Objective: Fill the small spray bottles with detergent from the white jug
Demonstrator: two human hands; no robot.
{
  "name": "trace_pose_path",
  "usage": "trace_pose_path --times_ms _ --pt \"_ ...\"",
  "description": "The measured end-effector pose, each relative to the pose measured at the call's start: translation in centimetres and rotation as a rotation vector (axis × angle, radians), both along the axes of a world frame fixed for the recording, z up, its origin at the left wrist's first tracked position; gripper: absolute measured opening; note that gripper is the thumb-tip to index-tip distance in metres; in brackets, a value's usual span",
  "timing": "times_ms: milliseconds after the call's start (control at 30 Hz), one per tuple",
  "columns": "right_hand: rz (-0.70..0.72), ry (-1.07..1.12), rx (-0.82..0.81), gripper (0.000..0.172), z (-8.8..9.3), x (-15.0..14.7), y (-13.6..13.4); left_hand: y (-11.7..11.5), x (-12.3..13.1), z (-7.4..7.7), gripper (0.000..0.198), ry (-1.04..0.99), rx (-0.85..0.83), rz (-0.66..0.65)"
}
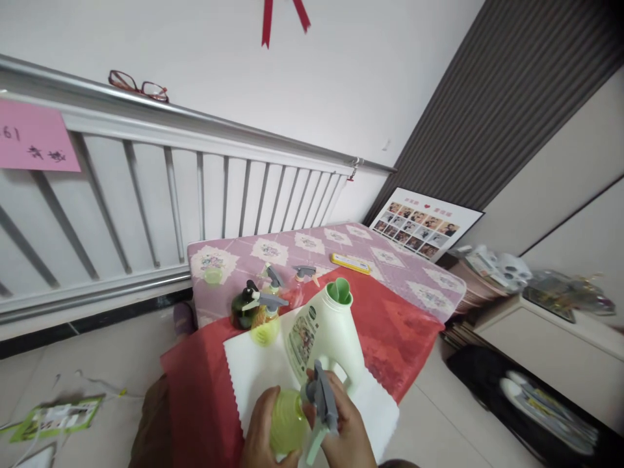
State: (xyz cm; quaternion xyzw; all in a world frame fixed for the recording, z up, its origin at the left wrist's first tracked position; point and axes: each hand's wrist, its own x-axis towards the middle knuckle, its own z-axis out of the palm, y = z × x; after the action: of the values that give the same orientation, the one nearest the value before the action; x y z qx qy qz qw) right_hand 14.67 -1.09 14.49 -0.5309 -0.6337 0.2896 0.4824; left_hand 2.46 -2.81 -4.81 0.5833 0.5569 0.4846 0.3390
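Red tablecloth (409,331) | spray bottle (287,421) clasped between left hand (260,432), right hand (350,434)

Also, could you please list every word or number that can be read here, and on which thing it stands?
"61": on the pink paper on the radiator; the handwritten characters under it are too blurred to read.
White jug, label: print too small.
Photo board, heading: blurred.
Yellow case: unreadable.
Green leaflet: blurred.
Spray bottle in the left hand and right hand: no text shows.
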Motion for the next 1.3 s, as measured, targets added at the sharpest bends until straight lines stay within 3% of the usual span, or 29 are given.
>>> trace_pose_path --times_ms 100,233,367,533,833,1133,1300 --pt "0.089 -0.032 0.020 0.034 -1.7 0.6 -0.3 0.0 -0.6 0.1 0.083 0.033 -0.036 -0.096" --pt "0.173 -0.068 -0.021 0.038 -2.5 1.7 -0.5 0.0 -1.5 0.4 0.083 0.064 -0.107 -0.213" --pt "0.219 -0.129 -0.072 0.038 -2.2 2.9 -0.4 0.0 -1.5 0.1 0.085 0.074 -0.123 -0.238" --pt "0.282 -0.186 -0.075 0.037 -0.9 3.3 -0.3 -0.1 -1.3 -0.8 0.087 0.196 0.026 -0.240" --pt "0.227 -0.199 -0.065 0.034 0.9 2.3 -0.8 0.0 -1.4 -0.4 0.089 0.260 0.034 -0.260" --pt "0.148 -0.281 -0.043 0.027 -1.1 2.3 -1.0 0.0 -0.8 2.9 0.088 0.207 -0.067 -0.219" --pt "0.113 -0.301 -0.077 0.023 -1.6 2.2 -1.1 0.0 -1.0 2.9 0.087 0.235 -0.016 -0.249"
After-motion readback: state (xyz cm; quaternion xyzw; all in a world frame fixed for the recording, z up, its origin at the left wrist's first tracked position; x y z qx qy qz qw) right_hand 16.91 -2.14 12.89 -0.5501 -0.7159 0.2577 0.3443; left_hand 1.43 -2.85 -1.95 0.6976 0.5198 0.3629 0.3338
